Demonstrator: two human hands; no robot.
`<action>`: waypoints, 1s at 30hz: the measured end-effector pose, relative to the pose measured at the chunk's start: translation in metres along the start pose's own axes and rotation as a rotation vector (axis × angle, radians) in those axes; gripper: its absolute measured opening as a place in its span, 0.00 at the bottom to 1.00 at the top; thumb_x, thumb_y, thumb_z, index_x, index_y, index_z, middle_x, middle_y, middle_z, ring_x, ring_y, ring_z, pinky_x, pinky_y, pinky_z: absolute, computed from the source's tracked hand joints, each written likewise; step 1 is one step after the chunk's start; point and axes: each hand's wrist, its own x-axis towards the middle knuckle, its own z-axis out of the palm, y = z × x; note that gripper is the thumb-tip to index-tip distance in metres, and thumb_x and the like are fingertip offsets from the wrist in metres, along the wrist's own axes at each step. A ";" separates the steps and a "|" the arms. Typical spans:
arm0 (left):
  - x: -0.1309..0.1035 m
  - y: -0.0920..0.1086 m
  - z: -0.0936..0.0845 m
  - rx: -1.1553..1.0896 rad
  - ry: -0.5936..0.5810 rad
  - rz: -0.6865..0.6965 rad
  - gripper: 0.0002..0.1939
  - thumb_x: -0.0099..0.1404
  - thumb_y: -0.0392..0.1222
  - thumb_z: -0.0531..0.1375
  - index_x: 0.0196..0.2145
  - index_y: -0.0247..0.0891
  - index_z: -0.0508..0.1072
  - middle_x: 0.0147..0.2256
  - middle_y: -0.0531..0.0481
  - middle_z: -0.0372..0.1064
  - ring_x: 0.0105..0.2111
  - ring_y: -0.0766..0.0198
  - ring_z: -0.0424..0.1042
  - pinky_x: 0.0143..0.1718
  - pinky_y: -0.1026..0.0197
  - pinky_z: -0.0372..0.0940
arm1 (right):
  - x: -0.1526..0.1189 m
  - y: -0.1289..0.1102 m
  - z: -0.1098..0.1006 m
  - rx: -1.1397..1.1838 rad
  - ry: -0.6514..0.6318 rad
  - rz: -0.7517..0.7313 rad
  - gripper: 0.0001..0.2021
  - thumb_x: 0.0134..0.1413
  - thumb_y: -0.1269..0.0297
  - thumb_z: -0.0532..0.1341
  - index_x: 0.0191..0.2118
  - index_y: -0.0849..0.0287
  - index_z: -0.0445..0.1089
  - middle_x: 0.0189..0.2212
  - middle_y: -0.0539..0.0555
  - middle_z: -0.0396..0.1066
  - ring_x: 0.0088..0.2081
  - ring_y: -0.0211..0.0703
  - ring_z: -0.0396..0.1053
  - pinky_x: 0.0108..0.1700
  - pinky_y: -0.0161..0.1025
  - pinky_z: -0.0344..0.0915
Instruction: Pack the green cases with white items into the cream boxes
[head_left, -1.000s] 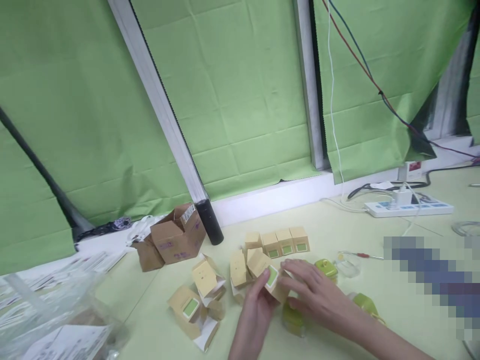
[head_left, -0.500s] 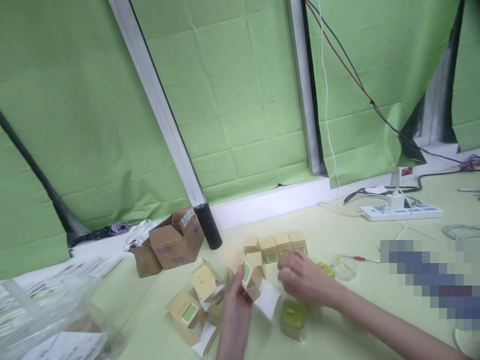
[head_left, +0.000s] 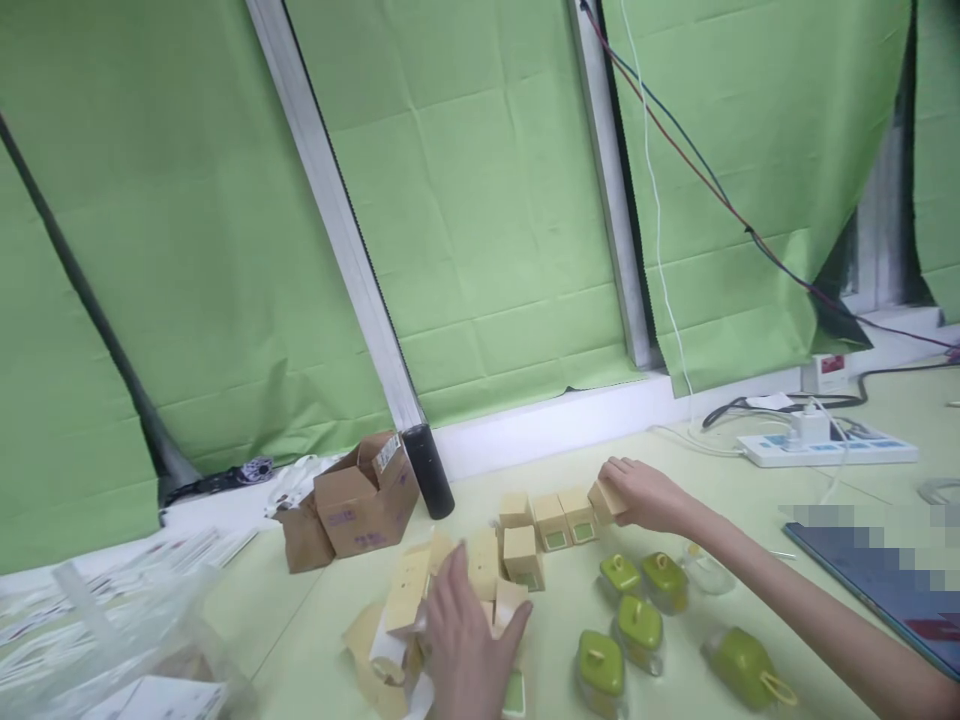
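My right hand (head_left: 643, 494) is closed around a small yellow cardboard box (head_left: 604, 502) at the right end of a row of similar boxes. Beside it in that row stands a box (head_left: 576, 512) with a green label. My left hand (head_left: 466, 632) has its fingers spread over several opened yellow boxes; whether it touches them I cannot tell. One opened box (head_left: 407, 592) lies left of that hand, flaps out. Below my right forearm sit several green-lidded clear containers, among them a front one (head_left: 601, 664) and one (head_left: 742, 664) with a loop.
A brown carton (head_left: 365, 510) and a black cylinder (head_left: 429, 472) stand at the back left. Clear plastic bags (head_left: 142, 640) lie at the left. A white power strip (head_left: 825, 449) with cables is at the back right, and a dark flat device (head_left: 862, 575), partly pixelated, lies at the right.
My left hand has let go of the opened box and spread its fingers. My right hand has moved up and right, onto the box at the row's end. The view has shifted slightly.
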 end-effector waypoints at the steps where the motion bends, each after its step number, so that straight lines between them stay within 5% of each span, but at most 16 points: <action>1: 0.002 0.009 0.003 -0.070 -0.028 0.095 0.33 0.60 0.49 0.53 0.59 0.33 0.48 0.56 0.36 0.54 0.58 0.48 0.52 0.56 0.46 0.50 | -0.006 -0.007 -0.006 0.017 0.027 -0.018 0.21 0.35 0.68 0.71 0.37 0.60 0.63 0.35 0.54 0.67 0.36 0.48 0.66 0.37 0.43 0.63; 6: 0.011 0.051 0.018 -0.272 -0.306 0.370 0.32 0.62 0.39 0.51 0.62 0.36 0.44 0.60 0.40 0.49 0.60 0.54 0.48 0.58 0.52 0.50 | -0.033 -0.049 -0.019 0.126 0.147 -0.092 0.23 0.36 0.64 0.69 0.38 0.57 0.58 0.33 0.50 0.66 0.31 0.43 0.66 0.28 0.36 0.61; 9: 0.010 0.062 0.016 -0.241 -0.353 0.338 0.35 0.58 0.36 0.53 0.62 0.41 0.46 0.55 0.40 0.57 0.50 0.49 0.63 0.47 0.52 0.60 | -0.044 -0.066 -0.009 0.159 0.225 -0.151 0.22 0.37 0.63 0.69 0.37 0.56 0.57 0.31 0.50 0.66 0.29 0.42 0.65 0.27 0.36 0.61; 12: 0.004 0.061 0.010 -0.177 -0.367 0.242 0.36 0.54 0.34 0.55 0.60 0.50 0.52 0.47 0.43 0.61 0.31 0.54 0.70 0.30 0.59 0.61 | -0.055 -0.070 0.005 0.163 0.320 -0.191 0.15 0.46 0.63 0.65 0.36 0.57 0.58 0.32 0.52 0.66 0.32 0.45 0.66 0.32 0.40 0.63; 15: -0.004 0.053 0.009 -0.202 -0.342 0.182 0.33 0.53 0.38 0.58 0.57 0.54 0.59 0.42 0.45 0.61 0.27 0.57 0.68 0.27 0.62 0.56 | -0.065 -0.070 0.006 0.195 0.377 -0.203 0.15 0.49 0.52 0.62 0.31 0.56 0.57 0.29 0.53 0.66 0.30 0.44 0.65 0.29 0.40 0.61; 17: -0.007 0.047 0.012 -0.222 -0.336 0.159 0.30 0.54 0.38 0.57 0.55 0.53 0.62 0.42 0.46 0.61 0.27 0.58 0.68 0.27 0.63 0.55 | -0.071 -0.074 -0.001 0.257 0.305 -0.222 0.15 0.53 0.50 0.58 0.31 0.56 0.58 0.24 0.50 0.65 0.26 0.41 0.63 0.27 0.36 0.60; 20: -0.009 0.038 0.019 -0.205 -0.355 0.164 0.31 0.53 0.31 0.53 0.54 0.53 0.63 0.44 0.45 0.59 0.27 0.60 0.68 0.27 0.63 0.54 | -0.076 -0.083 -0.012 0.271 0.152 -0.220 0.05 0.62 0.63 0.50 0.39 0.53 0.62 0.21 0.46 0.67 0.23 0.38 0.64 0.28 0.34 0.58; 25: -0.014 0.033 0.027 -0.238 -0.312 0.208 0.26 0.59 0.34 0.51 0.54 0.53 0.62 0.47 0.44 0.58 0.25 0.63 0.65 0.24 0.64 0.52 | -0.076 -0.091 -0.016 0.128 0.134 -0.175 0.07 0.59 0.68 0.52 0.43 0.53 0.63 0.20 0.45 0.66 0.21 0.37 0.64 0.27 0.34 0.57; 30: -0.018 0.039 0.024 -0.213 -0.315 0.298 0.25 0.58 0.32 0.52 0.49 0.56 0.67 0.47 0.44 0.61 0.24 0.63 0.66 0.26 0.63 0.55 | -0.072 -0.094 -0.010 0.002 0.179 -0.227 0.04 0.52 0.71 0.57 0.33 0.56 0.67 0.28 0.50 0.67 0.24 0.39 0.64 0.29 0.38 0.60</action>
